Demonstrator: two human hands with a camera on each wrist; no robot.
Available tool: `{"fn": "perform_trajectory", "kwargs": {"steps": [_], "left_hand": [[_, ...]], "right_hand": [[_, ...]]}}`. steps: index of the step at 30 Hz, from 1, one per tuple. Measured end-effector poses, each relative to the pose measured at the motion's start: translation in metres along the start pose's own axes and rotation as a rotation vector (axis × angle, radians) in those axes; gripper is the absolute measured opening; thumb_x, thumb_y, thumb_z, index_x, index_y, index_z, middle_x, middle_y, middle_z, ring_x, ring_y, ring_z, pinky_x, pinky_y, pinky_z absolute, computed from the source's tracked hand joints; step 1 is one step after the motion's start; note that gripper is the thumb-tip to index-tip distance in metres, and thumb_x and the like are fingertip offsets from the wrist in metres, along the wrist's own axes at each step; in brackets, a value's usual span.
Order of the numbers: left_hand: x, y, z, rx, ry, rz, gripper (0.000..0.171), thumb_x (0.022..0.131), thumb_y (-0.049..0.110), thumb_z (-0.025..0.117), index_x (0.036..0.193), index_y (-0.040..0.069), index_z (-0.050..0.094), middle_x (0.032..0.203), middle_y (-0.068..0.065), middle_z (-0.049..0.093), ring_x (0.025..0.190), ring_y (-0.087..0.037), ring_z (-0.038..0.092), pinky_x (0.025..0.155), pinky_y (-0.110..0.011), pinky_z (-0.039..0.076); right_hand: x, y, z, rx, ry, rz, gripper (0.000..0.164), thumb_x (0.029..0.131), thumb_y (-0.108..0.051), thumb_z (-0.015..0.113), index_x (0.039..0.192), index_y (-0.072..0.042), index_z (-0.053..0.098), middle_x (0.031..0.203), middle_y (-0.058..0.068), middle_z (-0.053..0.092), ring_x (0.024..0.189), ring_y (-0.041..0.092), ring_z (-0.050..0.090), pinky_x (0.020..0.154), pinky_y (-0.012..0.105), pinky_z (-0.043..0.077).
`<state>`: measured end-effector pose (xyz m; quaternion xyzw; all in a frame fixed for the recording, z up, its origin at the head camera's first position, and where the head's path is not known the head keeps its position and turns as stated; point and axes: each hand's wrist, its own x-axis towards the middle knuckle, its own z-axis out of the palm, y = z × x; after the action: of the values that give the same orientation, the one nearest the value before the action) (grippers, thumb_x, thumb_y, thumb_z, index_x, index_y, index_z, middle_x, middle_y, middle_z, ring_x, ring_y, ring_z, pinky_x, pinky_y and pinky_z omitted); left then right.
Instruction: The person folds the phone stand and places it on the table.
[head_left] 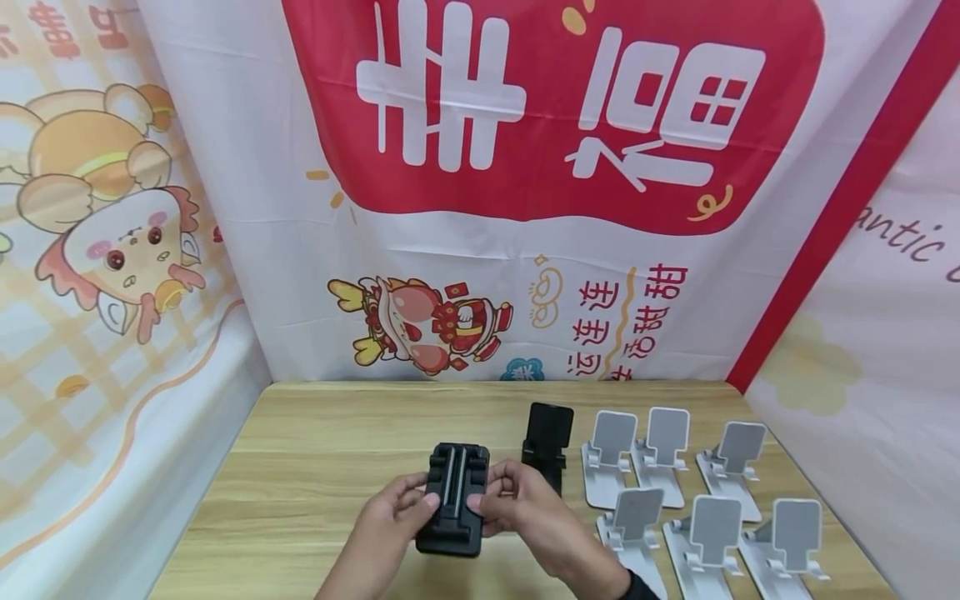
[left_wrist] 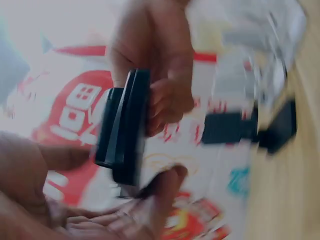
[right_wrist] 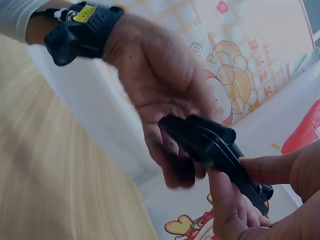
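Note:
A folded black phone stand [head_left: 452,500] is held above the table between both hands, its hinged side facing up. At its left edge the left hand [head_left: 393,512] grips it, thumb on top and fingers around the side. The right hand [head_left: 528,508] pinches the opposite edge, thumb on top and fingers beneath. Edge-on in the left wrist view, the stand [left_wrist: 125,127] hides part of the right-hand fingers [left_wrist: 167,102]. From the right wrist, the left hand [right_wrist: 160,80] shows behind the stand [right_wrist: 215,150], slightly blurred.
Just beyond the right hand stands an unfolded black phone stand [head_left: 547,433]. Several unfolded white phone stands with grey pads, one of them a white stand [head_left: 712,533], fill the right side of the wooden table [head_left: 300,467]. Printed cloth [head_left: 285,250] hangs around the back and sides.

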<state>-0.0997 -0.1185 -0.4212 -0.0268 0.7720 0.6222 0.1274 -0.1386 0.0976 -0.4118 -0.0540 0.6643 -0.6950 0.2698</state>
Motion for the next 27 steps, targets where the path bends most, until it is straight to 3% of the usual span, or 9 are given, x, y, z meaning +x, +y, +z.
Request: {"fn": "perform_trajectory", "kwargs": {"steps": [4, 7, 11, 15, 17, 20, 23, 25, 27], "left_hand": [[-0.003, 0.011, 0.013, 0.42, 0.116, -0.006, 0.095, 0.084, 0.068, 0.07, 0.148, 0.002, 0.048, 0.121, -0.007, 0.056, 0.104, -0.02, 0.054, 0.087, -0.04, 0.054], [-0.004, 0.015, 0.021, 0.62, 0.162, 0.031, 0.104, 0.076, 0.071, 0.076, 0.144, -0.003, 0.049, 0.113, -0.006, 0.049, 0.099, -0.018, 0.046, 0.08, -0.035, 0.047], [-0.004, 0.016, 0.027, 0.712, 0.237, 0.072, 0.094, 0.074, 0.061, 0.083, 0.137, -0.005, 0.055, 0.101, -0.004, 0.048, 0.088, -0.017, 0.042, 0.065, -0.03, 0.039], [-0.001, 0.015, 0.025, 0.761, 0.285, 0.105, 0.087, 0.07, 0.057, 0.084, 0.13, -0.002, 0.061, 0.096, -0.002, 0.051, 0.081, -0.016, 0.044, 0.057, -0.03, 0.041], [0.002, 0.01, 0.018, 0.788, 0.324, 0.12, 0.085, 0.067, 0.057, 0.084, 0.128, 0.001, 0.063, 0.096, -0.002, 0.054, 0.079, -0.015, 0.047, 0.057, -0.031, 0.043], [0.011, -0.002, -0.008, 0.801, 0.388, 0.103, 0.082, 0.067, 0.055, 0.084, 0.127, 0.003, 0.065, 0.1, -0.005, 0.06, 0.079, -0.016, 0.053, 0.057, -0.032, 0.046], [0.022, -0.019, -0.048, 0.784, 0.45, 0.048, 0.08, 0.069, 0.055, 0.082, 0.124, 0.0, 0.065, 0.101, -0.01, 0.063, 0.077, -0.019, 0.056, 0.054, -0.031, 0.045], [0.031, -0.031, -0.077, 0.789, 0.479, 0.002, 0.079, 0.072, 0.055, 0.08, 0.12, -0.005, 0.064, 0.097, -0.014, 0.062, 0.074, -0.022, 0.056, 0.05, -0.031, 0.044], [0.04, -0.044, -0.103, 0.805, 0.505, -0.036, 0.077, 0.073, 0.056, 0.078, 0.113, -0.009, 0.064, 0.091, -0.017, 0.06, 0.072, -0.025, 0.056, 0.048, -0.032, 0.044]], "right_hand": [[0.001, 0.002, 0.004, -0.002, 0.021, -0.032, 0.038, 0.093, -0.006, 0.07, 0.122, 0.007, 0.049, 0.093, 0.005, 0.061, 0.081, 0.012, 0.069, 0.075, 0.029, 0.064], [0.002, 0.004, 0.008, -0.027, 0.037, -0.047, 0.037, 0.093, -0.006, 0.071, 0.12, 0.006, 0.049, 0.091, 0.005, 0.058, 0.079, 0.013, 0.067, 0.074, 0.03, 0.064], [0.002, 0.006, 0.012, -0.066, 0.063, -0.048, 0.037, 0.092, -0.006, 0.073, 0.119, 0.005, 0.05, 0.091, 0.005, 0.057, 0.076, 0.014, 0.066, 0.074, 0.033, 0.065], [0.003, 0.008, 0.012, -0.086, 0.056, -0.044, 0.037, 0.093, -0.007, 0.072, 0.12, 0.004, 0.05, 0.092, 0.008, 0.061, 0.077, 0.015, 0.069, 0.076, 0.035, 0.065], [0.002, 0.009, 0.007, -0.149, 0.062, -0.085, 0.036, 0.095, -0.01, 0.072, 0.121, 0.003, 0.052, 0.095, 0.008, 0.065, 0.08, 0.016, 0.07, 0.077, 0.033, 0.064], [-0.004, 0.012, -0.009, -0.418, 0.146, -0.215, 0.029, 0.097, -0.02, 0.072, 0.117, -0.004, 0.059, 0.1, 0.004, 0.069, 0.089, 0.014, 0.068, 0.079, 0.028, 0.061], [-0.014, 0.014, -0.034, -0.875, 0.34, -0.372, 0.023, 0.092, -0.026, 0.076, 0.108, -0.013, 0.068, 0.103, -0.001, 0.07, 0.096, 0.015, 0.064, 0.083, 0.031, 0.057], [-0.022, 0.016, -0.053, -1.148, 0.463, -0.418, 0.022, 0.087, -0.026, 0.081, 0.105, -0.016, 0.072, 0.104, -0.001, 0.071, 0.101, 0.019, 0.063, 0.089, 0.037, 0.055], [-0.028, 0.018, -0.073, -1.351, 0.543, -0.421, 0.03, 0.083, -0.025, 0.085, 0.107, -0.013, 0.074, 0.109, 0.003, 0.072, 0.107, 0.025, 0.063, 0.092, 0.046, 0.054]]}}
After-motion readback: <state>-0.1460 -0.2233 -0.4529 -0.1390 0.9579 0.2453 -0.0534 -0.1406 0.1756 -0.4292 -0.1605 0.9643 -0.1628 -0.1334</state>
